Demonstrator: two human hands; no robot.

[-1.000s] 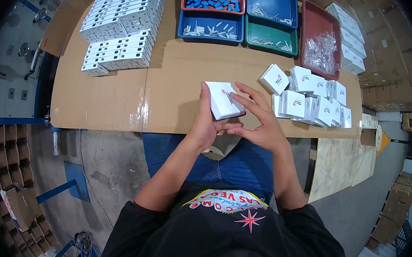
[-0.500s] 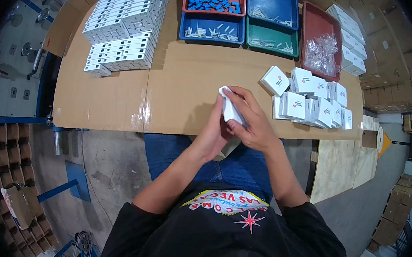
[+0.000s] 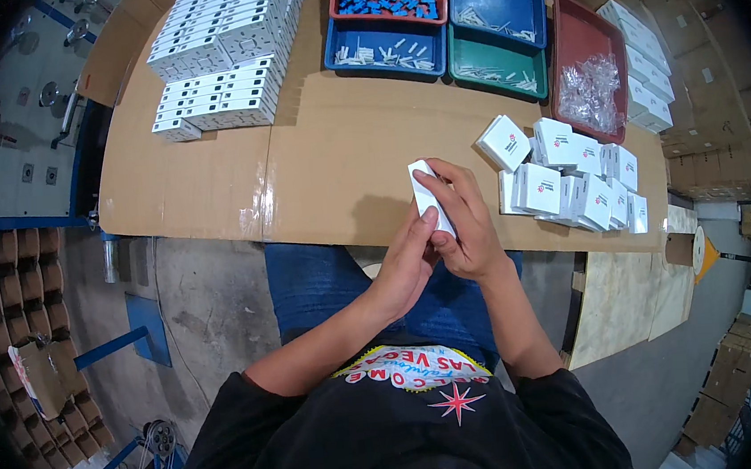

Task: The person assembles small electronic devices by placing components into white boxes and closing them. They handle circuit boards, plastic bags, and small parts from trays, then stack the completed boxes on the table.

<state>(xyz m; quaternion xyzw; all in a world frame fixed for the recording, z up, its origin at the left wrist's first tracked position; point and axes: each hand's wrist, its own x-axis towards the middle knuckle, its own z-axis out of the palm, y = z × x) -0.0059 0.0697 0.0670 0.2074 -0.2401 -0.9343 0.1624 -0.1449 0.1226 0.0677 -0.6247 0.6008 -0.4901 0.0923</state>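
Just above the table's near edge, both hands hold a flat white box-shaped piece, tilted with a narrow side upward. My right hand wraps its right side, fingers over the top and thumb at the near end. My left hand grips the lower end from the left, its thumb pressed on the piece. The palms and fingers hide much of it. Right of my hands lies a loose pile of small white boxes with printed tops.
Stacked white slotted units stand at the far left of the cardboard-covered table. Trays at the back hold blue parts, white pins, more small pieces in a green tray, and clear plastic pieces in a red tray.
My left hand has slid down toward the near end of the white piece. The piece has shifted slightly right and turned, and my right hand has moved with it.
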